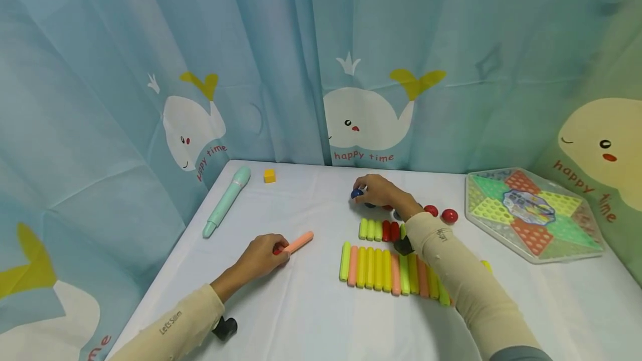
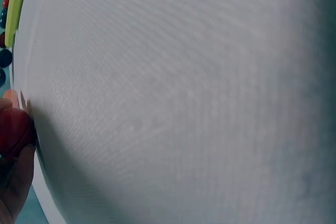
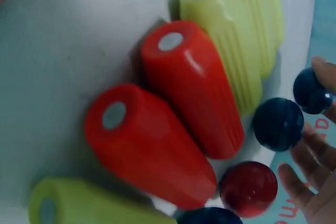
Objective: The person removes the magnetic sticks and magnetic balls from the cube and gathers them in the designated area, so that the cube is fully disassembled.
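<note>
My left hand pinches a red ball; in the head view little of that ball shows between the fingers. A salmon-coloured magnetic rod sticks out past these fingertips, pointing away to the right. At the back of the row of balls, my right hand pinches a dark blue ball between thumb and finger. Close by it in the right wrist view are another blue ball and a red ball. Short red rods and yellow-green rods with round grey ends lie alongside.
Long yellow, green and salmon rods lie in a row under the right forearm. Red balls sit right of the hand. A hexagonal game board lies at right, a mint-green stick and yellow cube at back left.
</note>
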Demonstrator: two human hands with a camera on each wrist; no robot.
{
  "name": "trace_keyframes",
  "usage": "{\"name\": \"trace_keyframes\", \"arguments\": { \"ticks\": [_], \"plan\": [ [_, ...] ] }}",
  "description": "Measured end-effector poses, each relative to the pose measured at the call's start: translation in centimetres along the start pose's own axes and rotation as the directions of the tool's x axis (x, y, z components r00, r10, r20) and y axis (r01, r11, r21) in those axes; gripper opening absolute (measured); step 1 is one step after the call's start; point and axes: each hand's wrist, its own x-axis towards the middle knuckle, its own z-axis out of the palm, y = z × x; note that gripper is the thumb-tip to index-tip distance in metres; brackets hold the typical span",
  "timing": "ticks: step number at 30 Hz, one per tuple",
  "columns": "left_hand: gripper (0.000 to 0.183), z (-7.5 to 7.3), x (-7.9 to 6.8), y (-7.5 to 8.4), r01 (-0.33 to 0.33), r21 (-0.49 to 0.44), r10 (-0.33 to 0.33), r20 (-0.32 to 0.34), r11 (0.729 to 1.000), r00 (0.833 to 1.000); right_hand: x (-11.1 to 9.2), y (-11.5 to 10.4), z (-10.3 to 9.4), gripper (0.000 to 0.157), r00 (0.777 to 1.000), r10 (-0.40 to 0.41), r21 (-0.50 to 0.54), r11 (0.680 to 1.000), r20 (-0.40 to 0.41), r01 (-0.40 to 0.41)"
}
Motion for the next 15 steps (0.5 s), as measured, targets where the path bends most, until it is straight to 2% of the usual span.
{"name": "trace_keyframes", "arguments": {
  "ticks": [7, 15],
  "plan": [
    [0.015, 0.10, 0.06, 0.15, -0.004, 0.019, 0.004, 0.003, 1.000, 1.000, 0.29, -0.21, 0.42, 0.040, 0.999, 0.006, -0.044, 0.999, 0.032, -0.004],
    [0.014, 0.08, 0.07, 0.14, -0.012, 0.030, 0.012, -0.004, 0.999, 1.000, 0.24, -0.19, 0.41, 0.044, 0.995, 0.061, -0.023, 0.998, 0.075, -0.059]
  ]
}}
